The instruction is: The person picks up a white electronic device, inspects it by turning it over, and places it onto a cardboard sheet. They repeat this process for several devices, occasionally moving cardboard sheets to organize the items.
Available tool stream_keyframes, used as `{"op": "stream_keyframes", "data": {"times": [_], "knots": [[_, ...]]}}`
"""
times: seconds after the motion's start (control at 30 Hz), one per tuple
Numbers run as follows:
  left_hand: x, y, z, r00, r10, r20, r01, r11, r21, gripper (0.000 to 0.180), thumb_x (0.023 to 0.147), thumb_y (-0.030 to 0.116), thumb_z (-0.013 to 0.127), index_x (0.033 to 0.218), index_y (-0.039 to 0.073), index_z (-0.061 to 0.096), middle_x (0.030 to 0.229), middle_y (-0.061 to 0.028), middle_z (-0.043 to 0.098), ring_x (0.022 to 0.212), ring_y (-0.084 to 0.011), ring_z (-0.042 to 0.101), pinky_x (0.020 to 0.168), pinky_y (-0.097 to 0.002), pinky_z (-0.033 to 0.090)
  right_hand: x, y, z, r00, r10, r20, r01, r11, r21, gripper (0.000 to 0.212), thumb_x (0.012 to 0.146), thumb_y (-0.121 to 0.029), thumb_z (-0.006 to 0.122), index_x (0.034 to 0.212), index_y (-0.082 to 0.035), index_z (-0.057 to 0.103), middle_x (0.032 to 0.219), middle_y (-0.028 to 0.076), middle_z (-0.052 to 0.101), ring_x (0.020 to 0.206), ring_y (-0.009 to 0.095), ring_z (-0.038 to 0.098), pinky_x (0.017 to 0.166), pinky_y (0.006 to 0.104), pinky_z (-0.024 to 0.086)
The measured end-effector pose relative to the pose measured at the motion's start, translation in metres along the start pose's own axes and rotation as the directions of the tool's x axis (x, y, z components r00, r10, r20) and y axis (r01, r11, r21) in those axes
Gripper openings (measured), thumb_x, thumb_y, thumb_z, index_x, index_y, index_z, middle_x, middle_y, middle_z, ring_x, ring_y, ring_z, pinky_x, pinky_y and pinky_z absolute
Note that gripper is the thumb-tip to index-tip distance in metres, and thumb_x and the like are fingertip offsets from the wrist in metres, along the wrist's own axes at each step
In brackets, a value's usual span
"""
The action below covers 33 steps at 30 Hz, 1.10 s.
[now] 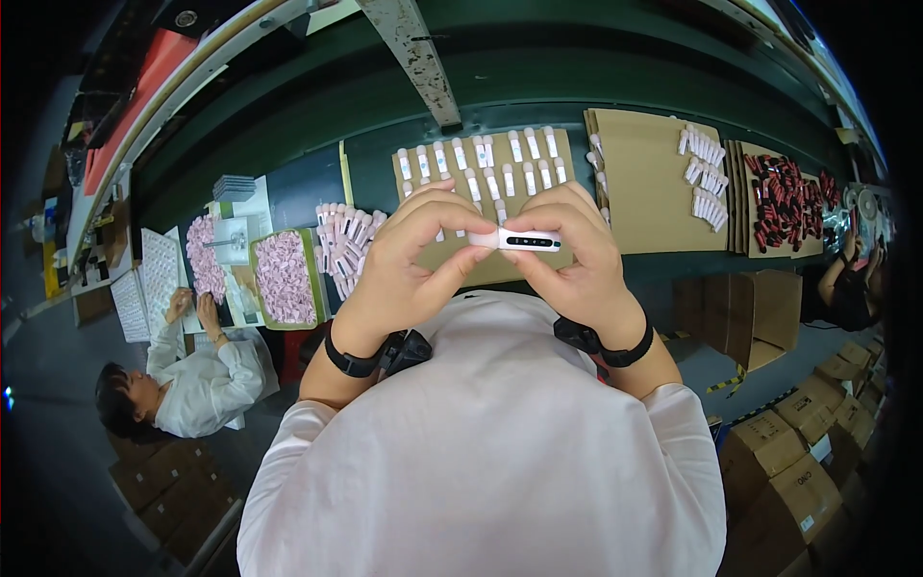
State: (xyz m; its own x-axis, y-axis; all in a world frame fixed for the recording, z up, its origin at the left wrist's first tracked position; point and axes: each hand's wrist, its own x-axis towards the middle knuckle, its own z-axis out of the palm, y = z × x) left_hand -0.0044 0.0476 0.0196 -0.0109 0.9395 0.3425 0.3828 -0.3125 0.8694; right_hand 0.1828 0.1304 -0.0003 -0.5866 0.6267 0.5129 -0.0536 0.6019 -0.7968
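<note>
Held between both hands is a small white handheld device [532,242] with a pale pink rounded end and a long black panel with small marks on it. My left hand [418,245] pinches the pink end between thumb and forefinger. My right hand [577,245] grips the white body near its other end, thumb below and forefinger above. Beyond them, a brown cardboard sheet [486,274] on the bench carries rows of similar pink-headed devices [481,152], partly hidden by my hands. A heap of the same devices [341,240] lies left of the sheet.
At left, a person in white [216,385] works beside a green-rimmed tray [318,298] of small pink parts. To the right are a cardboard sheet [644,183] with grouped devices and many red-and-black pieces [784,207]. An open carton [735,317] stands below the bench edge.
</note>
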Motion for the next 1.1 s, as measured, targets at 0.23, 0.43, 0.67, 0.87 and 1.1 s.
{"op": "stream_keyframes", "data": {"times": [0.23,0.43,0.67,0.87,1.1], "knots": [[0.000,-0.004,0.001,0.997,0.082,-0.006,-0.082,0.996,0.037,0.019,0.076,-0.007,0.067,0.091,0.005,0.064,0.091,-0.0075,0.065,0.092,-0.0223,0.062,0.106,-0.0508,0.037,0.000,-0.008,-0.008,0.991,0.129,0.040,-0.131,0.990,0.061,0.030,0.075,-0.005,0.073,0.104,-0.001,0.065,0.088,0.009,0.061,0.083,0.021,0.055,0.070,0.0298,0.044],[0.001,-0.008,0.003,0.990,0.137,0.037,-0.140,0.985,0.101,0.025,0.073,-0.010,0.064,0.092,0.006,0.065,0.096,-0.0077,0.063,0.093,-0.0260,0.061,0.101,-0.0452,0.042,-0.005,0.003,-0.012,0.985,0.074,0.154,-0.066,0.996,-0.054,0.029,0.080,-0.008,0.070,0.107,0.000,0.064,0.091,0.008,0.063,0.078,0.017,0.054,0.068,0.0284,0.043],[-0.005,-0.037,0.008,0.995,-0.042,-0.087,0.065,0.961,0.270,0.020,0.077,-0.005,0.064,0.094,0.003,0.063,0.099,-0.0122,0.061,0.097,-0.0306,0.059,0.087,-0.0376,0.046,-0.037,0.074,0.004,0.697,0.694,0.180,-0.702,0.712,-0.028,0.019,0.083,-0.008,0.066,0.098,0.002,0.061,0.081,0.009,0.064,0.068,0.015,0.061,0.063,0.0274,0.049],[-0.032,-0.081,0.003,0.980,-0.171,-0.100,0.192,0.944,0.267,0.016,0.080,-0.001,0.064,0.095,0.002,0.063,0.099,-0.0135,0.061,0.096,-0.0314,0.059,0.087,-0.0364,0.046,-0.105,0.189,0.048,0.555,0.823,0.122,-0.746,0.558,-0.363,0.024,0.081,-0.018,0.069,0.092,0.001,0.060,0.080,0.016,0.067,0.073,0.029,0.067,0.067,0.0368,0.052],[-0.048,-0.095,0.002,0.957,-0.274,-0.094,0.289,0.919,0.268,0.013,0.081,0.000,0.065,0.094,0.001,0.062,0.100,-0.0143,0.061,0.095,-0.0315,0.060,0.086,-0.0356,0.047,-0.118,0.230,0.075,0.554,0.831,0.041,-0.683,0.482,-0.549,0.030,0.083,-0.028,0.062,0.093,0.000,0.061,0.086,0.024,0.066,0.081,0.041,0.064,0.074,0.0464,0.052]]}}
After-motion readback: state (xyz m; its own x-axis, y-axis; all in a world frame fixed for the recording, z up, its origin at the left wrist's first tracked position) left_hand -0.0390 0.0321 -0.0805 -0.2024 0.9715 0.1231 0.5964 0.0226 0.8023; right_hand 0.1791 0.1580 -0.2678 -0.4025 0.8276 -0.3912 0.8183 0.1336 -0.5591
